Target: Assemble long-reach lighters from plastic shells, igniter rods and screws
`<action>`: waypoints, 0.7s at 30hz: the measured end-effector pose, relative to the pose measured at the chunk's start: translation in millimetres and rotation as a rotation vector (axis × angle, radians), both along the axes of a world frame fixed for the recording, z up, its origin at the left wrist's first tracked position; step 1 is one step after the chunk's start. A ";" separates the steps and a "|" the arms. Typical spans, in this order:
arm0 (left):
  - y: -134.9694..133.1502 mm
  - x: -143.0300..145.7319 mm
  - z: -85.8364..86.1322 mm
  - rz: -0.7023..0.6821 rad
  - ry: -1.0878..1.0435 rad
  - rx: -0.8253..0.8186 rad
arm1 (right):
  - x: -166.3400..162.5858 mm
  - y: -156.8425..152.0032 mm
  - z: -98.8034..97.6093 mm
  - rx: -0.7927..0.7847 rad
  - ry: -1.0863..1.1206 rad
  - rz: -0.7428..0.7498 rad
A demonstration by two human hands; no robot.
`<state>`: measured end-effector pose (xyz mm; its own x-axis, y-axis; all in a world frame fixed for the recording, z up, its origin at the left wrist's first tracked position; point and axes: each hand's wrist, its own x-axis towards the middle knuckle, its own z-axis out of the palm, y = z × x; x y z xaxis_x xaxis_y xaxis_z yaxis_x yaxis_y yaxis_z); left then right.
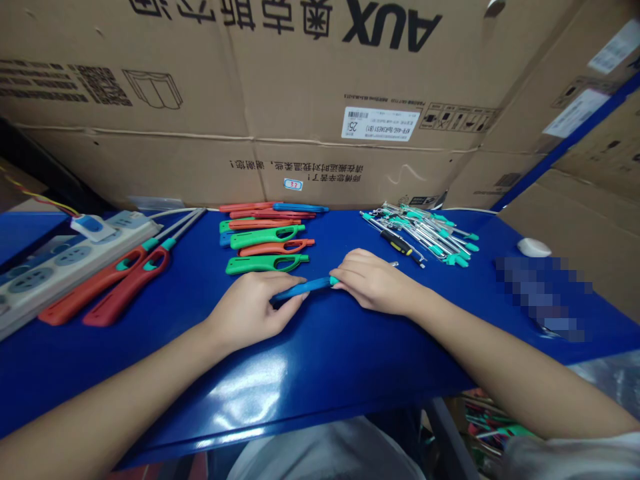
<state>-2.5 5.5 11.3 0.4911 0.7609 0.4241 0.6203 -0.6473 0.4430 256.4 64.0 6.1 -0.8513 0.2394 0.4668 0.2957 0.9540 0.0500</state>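
Between my hands, above the front middle of the table, is a blue lighter handle [314, 286]. My left hand [253, 308] is closed around its left end. At the handle's right end sits a teal collar [334, 281], pinched by my right hand [373, 280]; a short metal tip [395, 264] shows beyond that hand, and most of the tube is hidden. Whether the collar is fully seated in the handle, I cannot tell. Just behind my left hand lies a green lighter handle [260, 264], in a stack of red, orange, green and blue ones.
A pile of metal lighter tubes [425, 230] with teal ends lies back right, a black-and-yellow screwdriver [397, 243] beside it. Two red long-neck lighters [131, 287] lie left by a power strip [65, 260]. A cardboard box [280, 127] walls the back; a white object [533, 248] sits right.
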 end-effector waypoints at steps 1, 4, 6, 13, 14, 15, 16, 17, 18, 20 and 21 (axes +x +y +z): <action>-0.9 0.0 0.3 0.001 -0.018 0.001 | -0.1 -0.8 0.5 -0.003 0.014 0.001; -3.7 -0.4 0.3 0.007 -0.039 0.037 | 0.3 -3.9 3.3 -0.037 0.021 -0.022; -5.6 -0.5 0.0 -0.001 -0.009 0.100 | 0.7 -6.1 4.7 -0.069 0.004 -0.041; -10.4 1.7 1.9 -0.023 0.076 0.313 | -1.0 -10.2 5.0 -0.221 0.003 -0.057; -10.5 2.0 2.1 -0.027 0.072 0.316 | -1.6 -10.6 5.1 -0.235 -0.001 -0.061; -10.4 2.1 2.1 -0.029 0.066 0.312 | -2.2 -10.9 5.3 -0.242 -0.005 -0.067; -10.2 2.2 1.9 -0.030 0.057 0.299 | -2.7 -11.2 5.5 -0.244 -0.007 -0.075; -9.9 2.2 1.5 -0.029 0.045 0.275 | -3.1 -11.4 5.6 -0.238 -0.009 -0.084; -9.6 2.2 0.9 -0.024 0.029 0.243 | -3.4 -11.5 5.7 -0.227 -0.011 -0.092; -8.9 2.1 -0.7 -0.012 -0.006 0.168 | -3.6 -11.4 5.3 -0.192 -0.020 -0.104; -8.7 2.1 -1.6 -0.005 -0.021 0.132 | -3.5 -11.1 4.8 -0.170 -0.026 -0.104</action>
